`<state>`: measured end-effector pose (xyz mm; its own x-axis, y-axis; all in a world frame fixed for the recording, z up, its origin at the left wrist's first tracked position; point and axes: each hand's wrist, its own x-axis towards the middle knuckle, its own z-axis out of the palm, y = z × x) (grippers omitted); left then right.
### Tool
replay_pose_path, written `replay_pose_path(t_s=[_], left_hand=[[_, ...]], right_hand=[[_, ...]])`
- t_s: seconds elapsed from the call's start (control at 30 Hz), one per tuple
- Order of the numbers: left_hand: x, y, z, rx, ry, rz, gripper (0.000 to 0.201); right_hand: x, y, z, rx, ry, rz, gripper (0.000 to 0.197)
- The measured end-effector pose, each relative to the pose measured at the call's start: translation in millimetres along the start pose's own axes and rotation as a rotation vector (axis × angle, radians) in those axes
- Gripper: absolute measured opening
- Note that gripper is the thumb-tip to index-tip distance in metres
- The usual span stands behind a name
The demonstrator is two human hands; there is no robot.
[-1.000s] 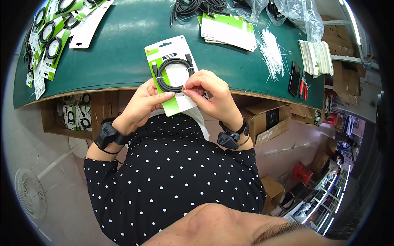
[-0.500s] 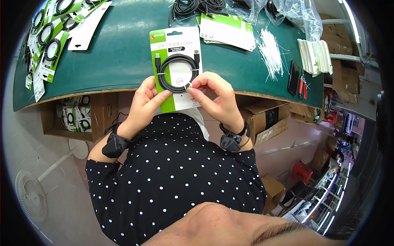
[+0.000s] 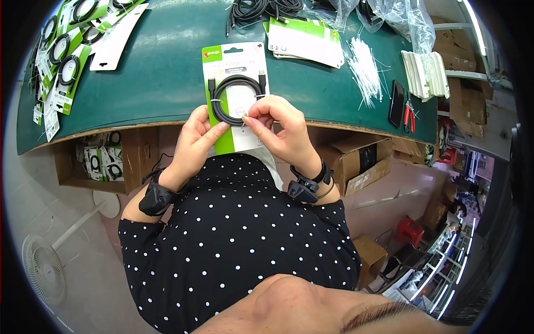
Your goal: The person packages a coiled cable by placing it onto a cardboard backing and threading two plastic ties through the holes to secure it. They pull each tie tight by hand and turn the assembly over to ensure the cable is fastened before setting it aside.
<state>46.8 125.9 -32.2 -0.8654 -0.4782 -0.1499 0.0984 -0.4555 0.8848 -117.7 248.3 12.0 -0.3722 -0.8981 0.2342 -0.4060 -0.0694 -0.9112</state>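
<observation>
A green and white backing card [image 3: 224, 146] stands tilted at the table's near edge, with a coiled black cable [image 3: 236, 78] on its front. The cable's two plug ends point up on either side of the coil, and small white ties cross it left and right. My left hand [image 3: 194, 142] grips the card's lower left edge, thumb on the front by the coil and fingers partly behind. At the coil's lower right, thumb and forefinger of my right hand [image 3: 281, 131] are pinched together; whatever is between them is too small to make out.
Loose white cable ties [image 3: 365, 75] lie to the right, near a phone [image 3: 396, 104] and red-handled cutters [image 3: 409, 118]. Flat cards [image 3: 306, 44] and black cables [image 3: 258, 11] sit at the back. Packed cable cards [image 3: 69, 72] pile up left; cardboard boxes [image 3: 356, 161] stand below.
My right hand has shifted slightly left along the coil's lower edge, its fingertips still pinched. The card has moved down a little and its angle has changed slightly. My left hand keeps its grip.
</observation>
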Motion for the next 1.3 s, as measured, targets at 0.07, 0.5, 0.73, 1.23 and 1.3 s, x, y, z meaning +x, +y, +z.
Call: replay_pose_path(t_s=[0.07,0.5,0.73,1.23,1.3], left_hand=[[-0.2,0.6,1.0,-0.003,0.009,-0.009,0.03],[0.7,-1.9,1.7,0.007,0.039,0.027,0.03],[0.4,-1.5,0.5,0.021,0.056,0.025,0.028],[1.4,-4.1,3.7,-0.027,0.11,0.032,0.026],[1.5,-5.3,3.4,-0.029,0.111,0.041,0.026]], right_hand=[[0.1,0.0,-0.4,-0.017,-0.004,-0.01,0.01],[2.2,2.7,1.9,-0.014,0.008,-0.125,0.014],[-0.3,5.6,6.9,-0.042,-0.001,-0.17,0.013],[-5.9,14.6,10.7,-0.27,0.024,-0.323,0.021],[-6.1,14.6,11.6,-0.272,0.039,-0.327,0.021]])
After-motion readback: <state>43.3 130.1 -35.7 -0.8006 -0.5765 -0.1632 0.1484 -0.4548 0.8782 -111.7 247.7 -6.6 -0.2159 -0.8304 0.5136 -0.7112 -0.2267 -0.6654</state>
